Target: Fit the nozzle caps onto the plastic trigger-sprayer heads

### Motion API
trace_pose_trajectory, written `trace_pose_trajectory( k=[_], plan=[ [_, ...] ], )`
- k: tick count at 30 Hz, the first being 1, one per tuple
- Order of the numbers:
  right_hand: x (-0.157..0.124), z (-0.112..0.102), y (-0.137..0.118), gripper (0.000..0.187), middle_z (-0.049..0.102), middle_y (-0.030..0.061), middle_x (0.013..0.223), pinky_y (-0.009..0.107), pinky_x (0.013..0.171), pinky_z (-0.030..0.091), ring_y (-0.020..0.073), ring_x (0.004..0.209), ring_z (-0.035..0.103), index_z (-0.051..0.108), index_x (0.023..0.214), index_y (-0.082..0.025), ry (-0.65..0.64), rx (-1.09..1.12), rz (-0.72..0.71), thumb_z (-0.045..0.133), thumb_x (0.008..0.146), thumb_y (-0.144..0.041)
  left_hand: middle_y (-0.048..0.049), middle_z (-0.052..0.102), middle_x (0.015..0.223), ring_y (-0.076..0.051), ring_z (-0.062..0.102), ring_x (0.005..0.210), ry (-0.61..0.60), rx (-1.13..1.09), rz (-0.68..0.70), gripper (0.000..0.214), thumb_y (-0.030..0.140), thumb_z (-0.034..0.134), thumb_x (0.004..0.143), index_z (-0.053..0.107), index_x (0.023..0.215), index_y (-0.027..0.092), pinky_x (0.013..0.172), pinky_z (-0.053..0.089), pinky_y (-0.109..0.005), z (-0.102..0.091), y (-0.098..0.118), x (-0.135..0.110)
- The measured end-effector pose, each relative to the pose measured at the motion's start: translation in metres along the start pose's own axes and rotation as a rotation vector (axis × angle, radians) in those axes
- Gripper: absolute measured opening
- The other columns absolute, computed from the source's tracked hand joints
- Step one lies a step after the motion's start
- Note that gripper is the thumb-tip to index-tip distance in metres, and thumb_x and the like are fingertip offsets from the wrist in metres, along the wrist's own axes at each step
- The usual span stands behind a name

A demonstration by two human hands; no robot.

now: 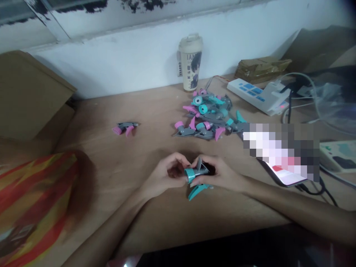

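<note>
While both hands [168, 174] [222, 174] grip the sprayer [199, 172], its collar [190, 175] faces left, long axis unclear

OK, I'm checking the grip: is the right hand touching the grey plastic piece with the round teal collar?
Touching: in the head view, the right hand wraps around the piece, thumb lying along its grey body.

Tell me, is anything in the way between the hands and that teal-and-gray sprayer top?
Nothing visible. The right hand holds the sprayer top, and the left hand is right by its teal collar; touching or not, I can't tell.
</note>
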State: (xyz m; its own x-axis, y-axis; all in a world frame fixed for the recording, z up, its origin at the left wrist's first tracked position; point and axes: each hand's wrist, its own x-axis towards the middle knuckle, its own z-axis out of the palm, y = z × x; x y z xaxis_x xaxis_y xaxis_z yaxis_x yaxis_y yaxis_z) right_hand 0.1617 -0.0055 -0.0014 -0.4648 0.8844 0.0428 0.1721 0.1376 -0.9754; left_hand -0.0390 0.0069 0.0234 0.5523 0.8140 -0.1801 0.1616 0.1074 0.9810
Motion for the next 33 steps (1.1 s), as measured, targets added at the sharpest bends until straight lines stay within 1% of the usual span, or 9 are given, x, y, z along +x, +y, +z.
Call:
trace_pose_trajectory(
  k=[2, 4, 8, 10, 15, 19, 23, 29, 33],
  plan=[
    [0.0005, -0.0002, -0.0011, 0.036, 0.059, -0.0029, 0.075, 0.021, 0.061, 0.041, 0.0094, 0.067, 0.052, 0.061, 0.089, -0.018, -0.005, 0.042, 0.016, 0.075, 0.066, -0.041, 0.0004, 0.057, 0.082, -0.011, 0.053, 0.07, 0.042, 0.017, 0.021, 0.023, 0.016, 0.064, 0.067, 0.054, 0.088, 0.017, 0.061, 0.039, -0.022, 0.0024, -0.0008, 0.0002],
    [0.0008, -0.0008, -0.0021, 0.036, 0.058, -0.0029, 0.074, 0.021, 0.06, 0.041, 0.0093, 0.066, 0.052, 0.061, 0.09, -0.018, -0.015, 0.075, 0.017, 0.075, 0.066, -0.04, 0.0007, 0.056, 0.082, -0.011, 0.052, 0.071, 0.048, 0.028, 0.025, 0.022, 0.018, 0.064, 0.068, 0.054, 0.088, 0.018, 0.061, 0.039, -0.022, 0.0035, -0.0004, 0.0004],
    [0.0016, -0.0018, -0.0029, 0.031, 0.056, -0.0039, 0.07, 0.021, 0.058, 0.039, 0.0083, 0.063, 0.05, 0.061, 0.087, -0.017, -0.049, 0.079, 0.015, 0.074, 0.067, -0.037, -0.0001, 0.055, 0.085, -0.012, 0.052, 0.074, -0.018, 0.025, -0.031, 0.023, 0.02, 0.065, 0.069, 0.051, 0.087, 0.017, 0.063, 0.039, -0.023, 0.001, 0.0018, 0.0012],
    [0.0026, -0.0022, -0.0025, 0.03, 0.055, -0.0041, 0.068, 0.021, 0.058, 0.039, 0.0084, 0.063, 0.049, 0.061, 0.085, -0.017, -0.074, 0.071, 0.022, 0.075, 0.067, -0.037, -0.0003, 0.055, 0.085, -0.012, 0.051, 0.075, -0.038, 0.031, -0.035, 0.025, 0.02, 0.065, 0.067, 0.051, 0.088, 0.018, 0.062, 0.039, -0.023, -0.0004, 0.002, 0.0016],
    [0.0047, -0.0029, -0.0012, 0.033, 0.055, -0.0043, 0.068, 0.02, 0.054, 0.039, 0.0078, 0.059, 0.05, 0.06, 0.085, -0.017, -0.104, 0.098, 0.043, 0.075, 0.066, -0.039, 0.0008, 0.053, 0.083, -0.011, 0.049, 0.072, -0.035, 0.051, -0.011, 0.025, 0.02, 0.063, 0.066, 0.05, 0.087, 0.018, 0.058, 0.036, -0.021, 0.0014, 0.0009, 0.002],
    [0.0042, -0.0039, -0.0014, 0.034, 0.057, -0.0035, 0.071, 0.021, 0.055, 0.041, 0.0086, 0.061, 0.051, 0.06, 0.087, -0.018, -0.071, 0.069, 0.02, 0.074, 0.067, -0.04, 0.0001, 0.054, 0.085, -0.011, 0.051, 0.072, 0.001, 0.041, -0.008, 0.025, 0.02, 0.063, 0.066, 0.05, 0.087, 0.018, 0.059, 0.039, -0.021, 0.0044, 0.0028, 0.002],
    [0.0033, -0.0047, -0.0001, 0.034, 0.058, -0.0028, 0.073, 0.022, 0.059, 0.041, 0.0095, 0.064, 0.052, 0.061, 0.087, -0.018, -0.046, 0.014, -0.025, 0.075, 0.066, -0.041, -0.0012, 0.056, 0.086, -0.012, 0.053, 0.072, -0.004, 0.034, 0.002, 0.027, 0.022, 0.064, 0.066, 0.051, 0.089, 0.019, 0.061, 0.042, -0.023, 0.0053, 0.0053, 0.0014],
    [0.0032, -0.0046, 0.0022, 0.032, 0.058, -0.0029, 0.073, 0.022, 0.059, 0.041, 0.0095, 0.066, 0.052, 0.061, 0.088, -0.018, -0.019, -0.007, 0.001, 0.074, 0.067, -0.038, -0.0019, 0.057, 0.088, -0.013, 0.054, 0.076, 0.025, 0.069, 0.007, 0.025, 0.022, 0.063, 0.069, 0.054, 0.092, 0.018, 0.063, 0.043, -0.023, 0.0048, 0.0061, 0.0004],
    [0.0023, -0.005, 0.0007, 0.034, 0.059, -0.0019, 0.073, 0.022, 0.06, 0.041, 0.0106, 0.067, 0.052, 0.06, 0.085, -0.017, 0.031, -0.075, -0.012, 0.074, 0.066, -0.042, -0.0022, 0.058, 0.087, -0.014, 0.055, 0.076, 0.046, 0.1, 0.038, 0.024, 0.023, 0.063, 0.072, 0.056, 0.094, 0.018, 0.065, 0.044, -0.024, 0.0055, 0.0042, -0.0002]
  ],
)
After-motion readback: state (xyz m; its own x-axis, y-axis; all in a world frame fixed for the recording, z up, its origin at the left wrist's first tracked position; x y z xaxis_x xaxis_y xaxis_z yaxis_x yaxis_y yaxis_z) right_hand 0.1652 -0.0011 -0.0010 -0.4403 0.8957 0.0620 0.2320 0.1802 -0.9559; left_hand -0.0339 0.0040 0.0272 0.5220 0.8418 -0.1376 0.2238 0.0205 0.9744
